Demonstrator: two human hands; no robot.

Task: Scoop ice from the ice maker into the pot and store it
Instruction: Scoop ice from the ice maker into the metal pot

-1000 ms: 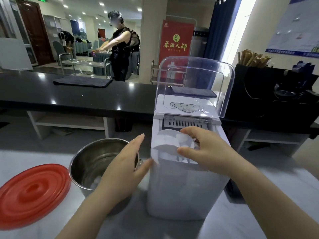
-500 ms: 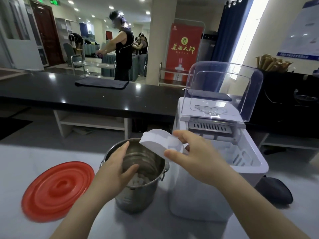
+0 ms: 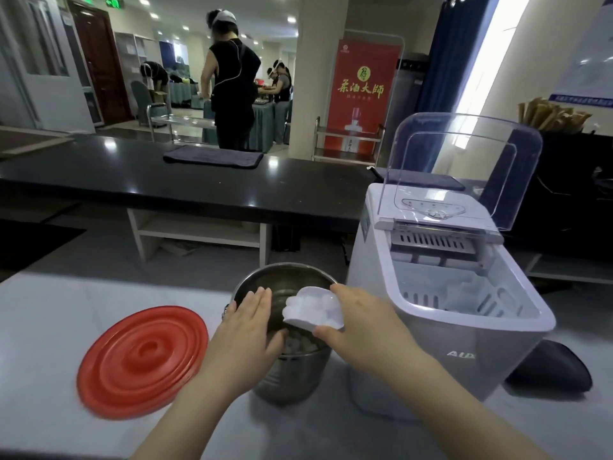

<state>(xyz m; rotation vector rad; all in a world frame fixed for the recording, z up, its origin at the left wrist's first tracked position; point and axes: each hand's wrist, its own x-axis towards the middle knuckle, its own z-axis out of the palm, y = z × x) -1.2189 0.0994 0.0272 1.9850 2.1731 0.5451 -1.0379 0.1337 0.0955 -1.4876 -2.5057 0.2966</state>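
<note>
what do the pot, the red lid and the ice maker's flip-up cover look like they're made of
Pot: likely stainless steel, going by its brushed silvery wall with soft reflections.
Red lid: probably plastic, with a smooth satin surface and moulded concentric rings; silicone can't be ruled out.
Flip-up cover: clear hard plastic, since the counter and wall show through it.

left hand (image 3: 246,332) — bare | right hand (image 3: 362,328) — bare | forearms bare (down to frame edge)
</note>
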